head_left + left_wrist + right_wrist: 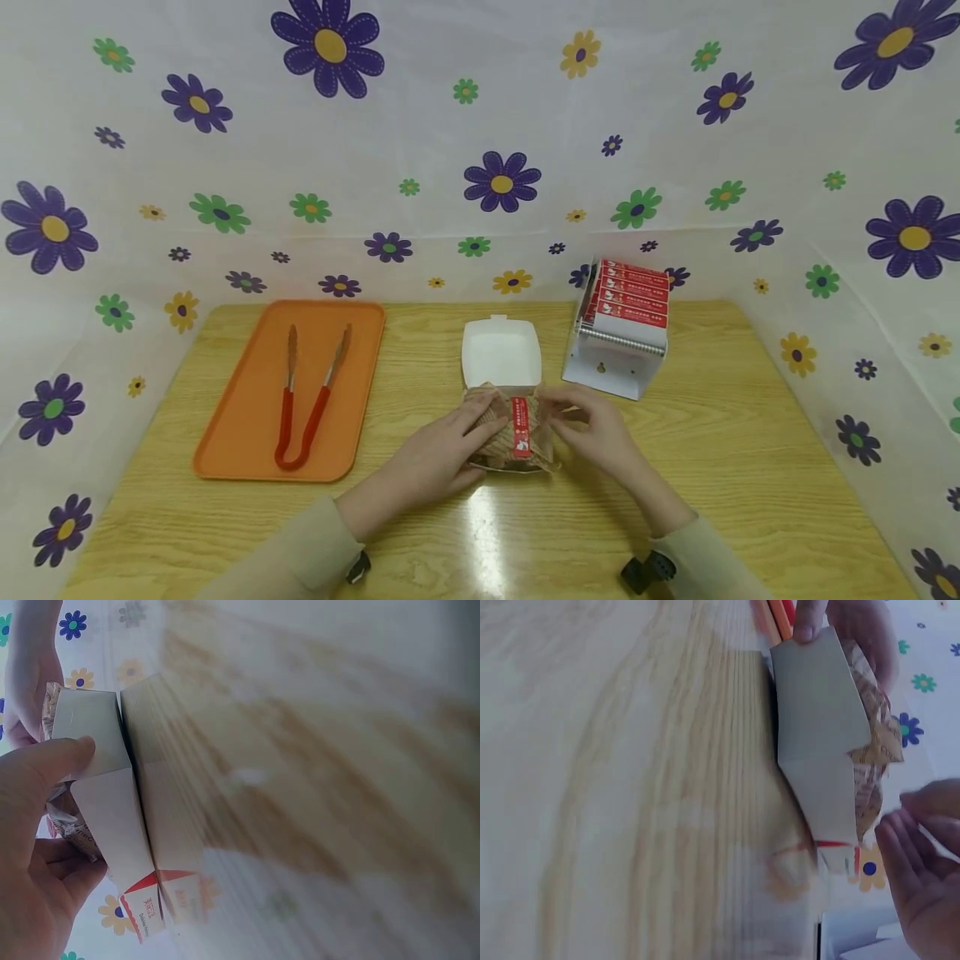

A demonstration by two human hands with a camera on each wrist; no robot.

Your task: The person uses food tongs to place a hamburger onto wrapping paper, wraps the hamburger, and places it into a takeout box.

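A white paper box [501,357] stands open at the table's middle, lid tilted up at the back. In it sits a parcel wrapped in brown patterned paper [498,440] with a red sticker [521,427]. My left hand [450,450] grips the box's left side; in the left wrist view its thumb [56,761] presses on the white wall [112,802], with the fingers curled by the paper [71,825]. My right hand [588,425] rests at the parcel's right edge. In the right wrist view its fingers [919,859] are relaxed beside the paper [870,742].
An orange tray [247,417] at the left holds red-handled tongs [303,408]. A white dispenser [618,354] with a strip of red labels [630,296] stands right of the box. A flowered sheet [495,150] walls the wooden table [750,450] on three sides.
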